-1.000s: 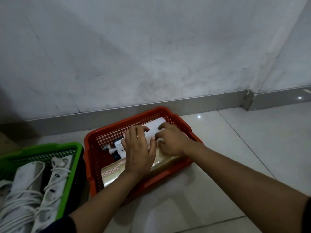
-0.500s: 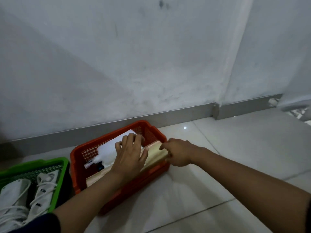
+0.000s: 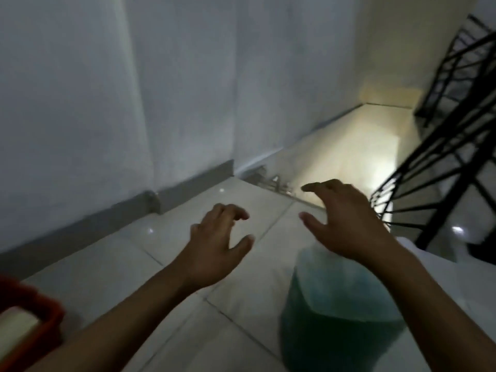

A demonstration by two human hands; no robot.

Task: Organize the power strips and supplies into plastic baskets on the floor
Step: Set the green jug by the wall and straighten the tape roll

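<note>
Only a corner of the red basket point(image 3: 40, 315) shows at the lower left edge, with a pale roll point(image 3: 14, 328) lying inside it. My left hand point(image 3: 217, 245) hovers above the tiled floor in the middle of the view, fingers curled and apart, holding nothing. My right hand point(image 3: 346, 221) is stretched out further right, fingers spread, empty, just above a blurred teal bag-like object point(image 3: 338, 312). The green basket with the power strips is out of view.
A white wall with a grey skirting board point(image 3: 188, 189) runs along the left. Beyond the floor edge a stairwell drops away, with a black metal railing point(image 3: 442, 157) at the right. The picture is blurred by motion.
The view has swung to the right, away from the baskets. Both hands have let go of the things in the red basket and now hang open over the floor near the teal object.
</note>
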